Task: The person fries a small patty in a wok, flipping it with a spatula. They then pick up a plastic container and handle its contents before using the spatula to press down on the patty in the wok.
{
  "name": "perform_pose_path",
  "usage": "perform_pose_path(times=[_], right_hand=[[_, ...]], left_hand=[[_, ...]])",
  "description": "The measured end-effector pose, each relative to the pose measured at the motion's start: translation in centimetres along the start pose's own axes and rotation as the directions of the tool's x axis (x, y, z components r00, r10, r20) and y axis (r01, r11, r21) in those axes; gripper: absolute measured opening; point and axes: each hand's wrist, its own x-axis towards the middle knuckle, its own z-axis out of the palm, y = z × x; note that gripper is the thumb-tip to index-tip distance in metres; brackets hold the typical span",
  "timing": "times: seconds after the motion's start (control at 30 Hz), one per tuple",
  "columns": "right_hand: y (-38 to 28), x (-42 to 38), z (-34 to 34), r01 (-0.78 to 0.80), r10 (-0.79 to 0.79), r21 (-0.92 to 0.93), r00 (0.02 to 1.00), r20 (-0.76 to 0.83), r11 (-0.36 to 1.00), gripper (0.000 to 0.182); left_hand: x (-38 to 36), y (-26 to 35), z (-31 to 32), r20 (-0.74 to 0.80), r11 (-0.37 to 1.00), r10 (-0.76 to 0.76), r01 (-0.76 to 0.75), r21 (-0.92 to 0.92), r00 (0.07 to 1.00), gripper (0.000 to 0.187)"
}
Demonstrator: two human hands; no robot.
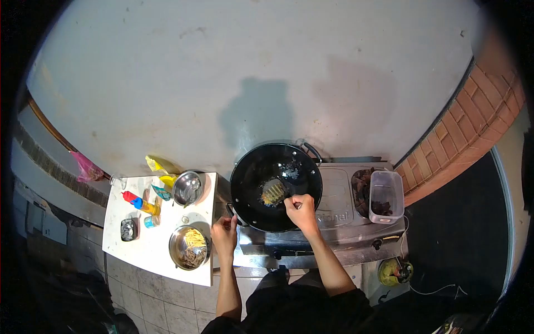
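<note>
Food lies mid-frame in the wok, just upper left of my right hand grasping the spatula; my left hand clenches the wok's handle.

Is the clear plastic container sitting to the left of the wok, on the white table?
No, the container sits on the stove right of the wok, not on the white table.

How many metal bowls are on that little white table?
2. One metal bowl sits at the table's far edge near the wok; the other, holding pale food strips, sits at the near edge beside the left hand.
</note>
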Motion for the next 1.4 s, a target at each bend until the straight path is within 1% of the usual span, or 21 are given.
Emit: perform_pose_path(times=[0.1, 0.2, 0.23, 0.3, 0.33, 0.37, 0.4, 0.47, 0.53, 0.57, 0.63, 0.67, 0.77, 0.87, 0.9, 0.97, 1.03, 1.13, 1.2, 1.27, 1.4], right_hand=[[-0.1, -0.3, -0.5, 0.037, -0.037, -0.014, 0.999, 0.009, 0.999, 0.023], [0.3, -0.9, -1.3, -0.092, 0.094, -0.032, 0.994, 0.048, 0.995, 0.021], [0.5, -1.0, -1.1, -0.094, 0.095, -0.034, 0.994, 0.046, 0.995, 0.021], [0.1, -0.9, -0.5, -0.067, 0.067, -0.003, 0.997, -0.027, 0.998, 0.021], [-0.3, -0.7, -0.1, -0.013, 0.013, -0.005, 0.998, -0.063, 1.0, 0.022], [-0.5, -0.5, 0.3, -0.003, 0.0, -0.042, 0.998, -0.067, 0.999, 0.022], [-0.6, -0.5, 0.5, -0.011, 0.01, -0.023, 0.998, -0.061, 1.0, 0.022], [-1.1, -0.5, 0.4, -0.014, 0.014, -0.002, 0.998, -0.064, 1.0, 0.022], [-2.0, -1.2, -0.5, -0.034, 0.031, -0.073, 0.998, -0.045, 0.997, 0.022], [-1.5, -1.5, -0.5, -0.052, 0.049, -0.064, 0.998, -0.044, 0.997, 0.022], [-1.6, -1.8, -0.5, -0.073, 0.068, -0.073, 0.995, -0.072, 0.995, 0.021], [-1.4, -1.7, -0.3, -0.076, 0.07, -0.078, 0.995, -0.072, 0.994, 0.021], [-1.2, -1.0, 0.9, -0.053, 0.05, -0.043, 0.995, -0.085, 0.998, 0.021], [-1.6, -1.2, 0.9, -0.028, 0.021, -0.043, 0.986, -0.165, 0.999, 0.02], [-1.5, -1.4, 0.4, -0.061, 0.052, -0.058, 0.988, -0.142, 0.996, 0.02], [-1.5, -1.8, 0.0, -0.097, 0.086, -0.086, 0.989, -0.122, 0.992, 0.02], [-1.6, -2.1, 0.1, -0.087, 0.076, -0.064, 0.985, -0.154, 0.994, 0.021], [-1.3, -1.6, 1.0, -0.055, 0.039, -0.086, 0.983, -0.181, 0.995, 0.021], [-1.0, -1.1, 1.1, -0.054, 0.041, -0.074, 0.985, -0.169, 0.996, 0.022], [-0.2, -0.5, 1.2, -0.029, 0.022, -0.043, 0.989, -0.145, 0.999, 0.024], [0.1, -1.0, 0.1, -0.079, 0.075, -0.055, 0.995, -0.07, 0.995, 0.025]], left_hand=[[-0.1, 0.3, -0.4, 0.01, 1.0, 0.024, -0.024, 0.012, 1.0, 0.032], [0.1, -0.6, -0.1, 0.03, 1.0, 0.013, -0.013, 0.005, 0.999, 0.032], [0.1, -0.8, -0.2, 0.033, 1.0, 0.013, -0.013, 0.004, 0.999, 0.032], [0.3, -0.7, -0.1, 0.037, 0.999, 0.036, -0.037, 0.016, 0.999, 0.033], [0.3, -0.5, -0.3, 0.046, 0.999, 0.044, -0.044, 0.011, 0.998, 0.033], [0.3, -0.1, -0.6, 0.08, 1.0, 0.006, -0.007, 0.01, 0.997, 0.035], [0.3, 0.2, -0.8, 0.113, 0.999, -0.032, 0.03, 0.013, 0.993, 0.037], [0.4, 0.3, -0.9, 0.122, 1.0, -0.017, 0.015, 0.02, 0.992, 0.037], [0.5, 0.3, -1.1, 0.138, 0.998, -0.026, 0.019, 0.051, 0.99, 0.038], [0.6, 0.0, -1.0, 0.132, 0.999, -0.027, 0.021, 0.048, 0.991, 0.038], [0.5, -0.9, -0.4, 0.063, 0.997, 0.071, -0.072, 0.021, 0.995, 0.034], [0.7, -1.5, -0.1, 0.097, 1.0, 0.013, -0.011, -0.021, 0.995, 0.034], [0.7, -1.2, -0.3, 0.085, 0.999, 0.048, -0.046, -0.024, 0.995, 0.034], [0.9, -1.6, -0.3, 0.093, 0.998, 0.061, -0.057, -0.042, 0.994, 0.034], [1.0, -1.5, -0.4, 0.104, 0.997, 0.065, -0.06, -0.049, 0.992, 0.034], [1.1, -1.0, -0.7, 0.144, 1.0, 0.012, -0.009, -0.019, 0.99, 0.03], [1.1, -1.0, -0.6, 0.144, 0.999, 0.023, -0.017, -0.042, 0.989, 0.03], [1.1, -1.0, -0.7, 0.131, 0.997, 0.033, -0.025, -0.066, 0.991, 0.029], [1.1, -1.3, -0.3, 0.073, 0.993, 0.091, -0.086, -0.079, 0.993, 0.029], [1.2, -1.3, -0.3, 0.078, 0.994, 0.075, -0.069, -0.084, 0.994, 0.03], [1.1, -1.7, -0.3, 0.106, 0.997, 0.04, -0.033, -0.067, 0.994, 0.032]])
